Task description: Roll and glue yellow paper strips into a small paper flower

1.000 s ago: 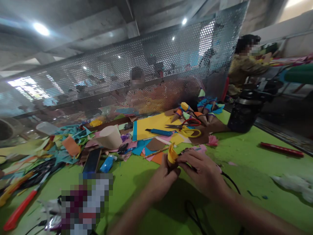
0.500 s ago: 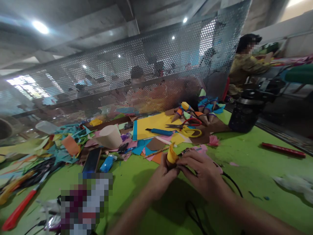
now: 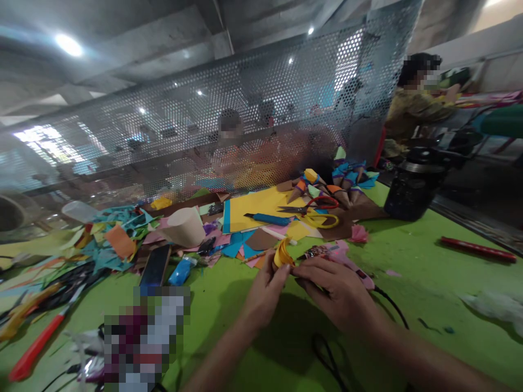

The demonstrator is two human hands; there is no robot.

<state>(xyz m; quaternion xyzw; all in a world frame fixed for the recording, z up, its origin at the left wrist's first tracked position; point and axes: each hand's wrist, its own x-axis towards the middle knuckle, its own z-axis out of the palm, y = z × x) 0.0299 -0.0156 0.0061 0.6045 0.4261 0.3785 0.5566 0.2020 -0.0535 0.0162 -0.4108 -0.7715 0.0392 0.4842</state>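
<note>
Above the middle of the green table, a small rolled piece of yellow paper (image 3: 283, 255) is gripped between the thumb and fingers of my left hand (image 3: 263, 291). It looks layered and curled, and its lower part is hidden by my fingers. My right hand (image 3: 337, 288) meets it from the right, fingers pressed together at its edge; the exact pinch point is hard to see. Just behind my right hand lies a pink glue gun (image 3: 347, 260) with a black cord. Beyond the hands rest a blue utility knife (image 3: 269, 219), red-handled scissors (image 3: 306, 207) and yellow-handled scissors (image 3: 321, 220).
Yellow sheets (image 3: 249, 206) and coloured scraps (image 3: 122, 228) cover the back. A phone (image 3: 155, 268) and a red-handled tool (image 3: 38, 348) lie left. Paper cones (image 3: 335, 190), a black flask (image 3: 417, 185) and a red pen (image 3: 478, 250) are right. A perforated metal screen (image 3: 196, 136) stands behind.
The yellow paper has turned in my fingers, its tip now leaning rightward instead of pointing up. My left hand has shifted slightly left. More of the glue gun shows.
</note>
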